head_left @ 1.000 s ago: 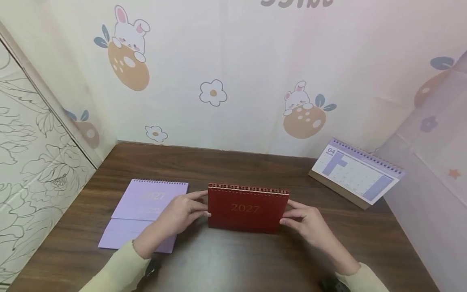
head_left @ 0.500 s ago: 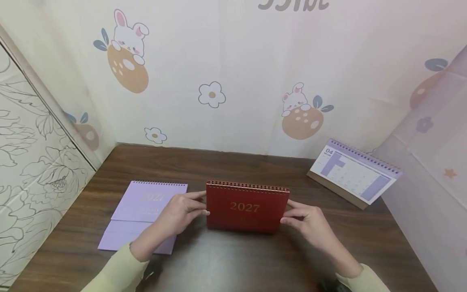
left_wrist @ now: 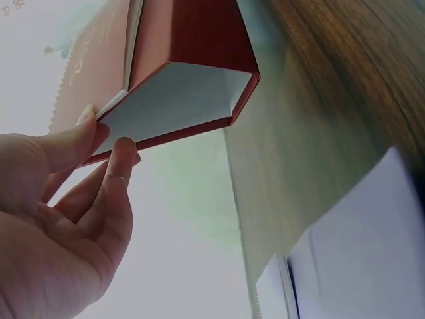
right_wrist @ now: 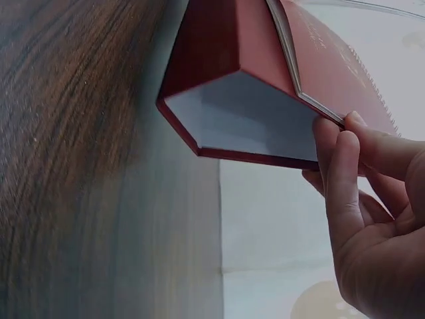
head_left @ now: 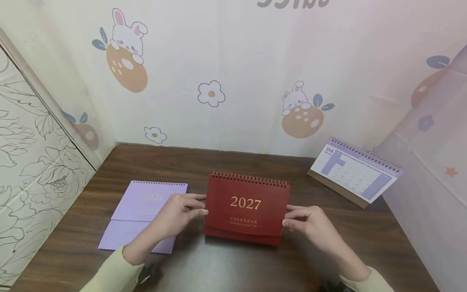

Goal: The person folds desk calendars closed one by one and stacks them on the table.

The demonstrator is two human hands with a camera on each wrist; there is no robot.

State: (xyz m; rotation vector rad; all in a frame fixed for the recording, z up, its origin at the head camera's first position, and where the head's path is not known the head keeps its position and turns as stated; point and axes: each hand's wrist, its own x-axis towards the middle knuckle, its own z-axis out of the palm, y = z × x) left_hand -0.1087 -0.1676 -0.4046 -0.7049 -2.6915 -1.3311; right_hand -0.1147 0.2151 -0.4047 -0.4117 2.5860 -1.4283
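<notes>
Lilac calendar (head_left: 136, 217) and white-paged calendar (head_left: 355, 173) on a wood-grain table (head_left: 226, 269).

On the dark wooden table (head_left: 168, 160), a purple calendar (head_left: 136, 211) lies toward the left, and a page calendar (head_left: 355, 172) (it shows "04") stands toward the far right. Behind, a pale backdrop (head_left: 248, 52) carries rabbits (head_left: 127, 38) and flowers (head_left: 211, 93); line-drawn blooms cover the left panel (head_left: 33, 162).
</notes>
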